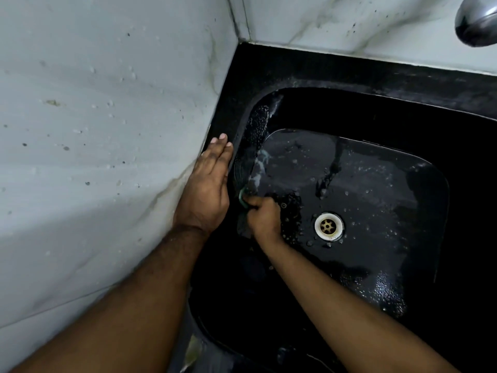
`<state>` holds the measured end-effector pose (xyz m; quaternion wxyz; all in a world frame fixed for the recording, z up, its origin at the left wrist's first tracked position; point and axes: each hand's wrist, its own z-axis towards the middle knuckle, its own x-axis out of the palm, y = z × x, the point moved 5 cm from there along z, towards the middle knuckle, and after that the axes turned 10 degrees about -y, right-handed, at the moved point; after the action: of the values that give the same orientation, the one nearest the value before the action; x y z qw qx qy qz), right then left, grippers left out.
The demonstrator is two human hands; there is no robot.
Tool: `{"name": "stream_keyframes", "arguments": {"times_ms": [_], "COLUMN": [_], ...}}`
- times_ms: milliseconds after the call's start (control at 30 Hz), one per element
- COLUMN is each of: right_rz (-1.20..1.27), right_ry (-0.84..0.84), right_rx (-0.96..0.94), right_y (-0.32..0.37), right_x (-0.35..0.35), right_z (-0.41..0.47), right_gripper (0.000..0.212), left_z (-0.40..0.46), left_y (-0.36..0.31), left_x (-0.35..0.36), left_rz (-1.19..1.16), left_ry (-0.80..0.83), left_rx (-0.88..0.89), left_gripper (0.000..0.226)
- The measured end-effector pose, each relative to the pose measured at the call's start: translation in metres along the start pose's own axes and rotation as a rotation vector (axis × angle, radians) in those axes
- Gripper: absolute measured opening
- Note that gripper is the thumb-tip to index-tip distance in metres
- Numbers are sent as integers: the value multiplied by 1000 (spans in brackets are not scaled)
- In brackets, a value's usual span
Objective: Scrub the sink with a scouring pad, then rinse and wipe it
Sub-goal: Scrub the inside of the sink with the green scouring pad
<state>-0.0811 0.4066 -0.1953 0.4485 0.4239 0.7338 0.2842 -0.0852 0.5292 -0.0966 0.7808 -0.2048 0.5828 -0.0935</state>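
Against the black sink's (376, 184) left wall, the right hand (265, 219) clutches a green scouring pad (243, 197); just left of that grip, the left hand (207, 189) lies flat, fingers straight, on the rim.

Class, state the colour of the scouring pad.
Green; the scouring pad shows at the right hand in the head view.

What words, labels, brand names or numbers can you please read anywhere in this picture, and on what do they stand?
None can be read.
The sink, the tap and the tiled wall show no lettering.
Small dark marks on the drain ring may be embossed text, but they are too small to read.
The green scouring pad shows no label.
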Motion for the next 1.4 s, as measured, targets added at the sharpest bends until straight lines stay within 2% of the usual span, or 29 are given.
{"name": "stream_keyframes", "arguments": {"times_ms": [33,133,200,267,367,433,533,600,667,767,833,900,967,1067,1133,1233,1300,1400], "right_rz": [12,192,235,180,20,29,151,165,126,20,-64,-49,96,313,252,42,11,151], "right_ry": [-35,-193,-173,-101,21,-42,-238,-255,-202,-44,-7,-135,-229,-180,-112,-30,-72,-240], "right_rx": [-3,-219,-314,-265,-18,5,-188,-340,-413,-183,-97,-208,-346,-465,-456,-219,-118,-291], "right_y": [8,49,51,31,3,11,50,55,40,2,-1,24,55,56,28,-6,0,43], "right_x": [-1,-14,-14,-8,3,2,-10,-9,-1,14,19,10,0,-7,-2,13,15,-1], "right_z": [3,-5,-22,-29,-17,-5,-10,-31,-48,-25,-7,-3,-18,-52,-53,-18,0,-5], "right_gripper": [47,51,55,55,43,41,45,49,48,29,31,41,48,48,44,30,27,35], "left_z": [0,2,2,2,2,1,2,1,1,0,0,1,1,1,1,1,1,2], "left_y": [0,-2,-4,-5,-4,-4,-2,-2,-2,-2,-2,-3,-2,-3,-3,-3,-2,-2], "left_x": [-1,-2,-4,-3,-4,-1,0,-1,-1,-2,-2,-2,-2,-2,-3,-4,-4,-4], "left_rz": [-1,-8,-8,-7,-10,-13,-11,-14,-20,-17,-20,-29,-36,-40,-39,-42,-46,-39], "left_ry": [3,6,4,10,7,13,12,14,17,11,10,16,23,34,32,18,13,21], "left_rx": [-11,-20,-12,-3,-24,-21,-9,-6,-6,-4,-13,-14,-8,0,-6,-14,-21,-19], "left_gripper": [57,56,57,59,60,61,59,58,60,62,63,62,60,60,62,64,64,63]}}
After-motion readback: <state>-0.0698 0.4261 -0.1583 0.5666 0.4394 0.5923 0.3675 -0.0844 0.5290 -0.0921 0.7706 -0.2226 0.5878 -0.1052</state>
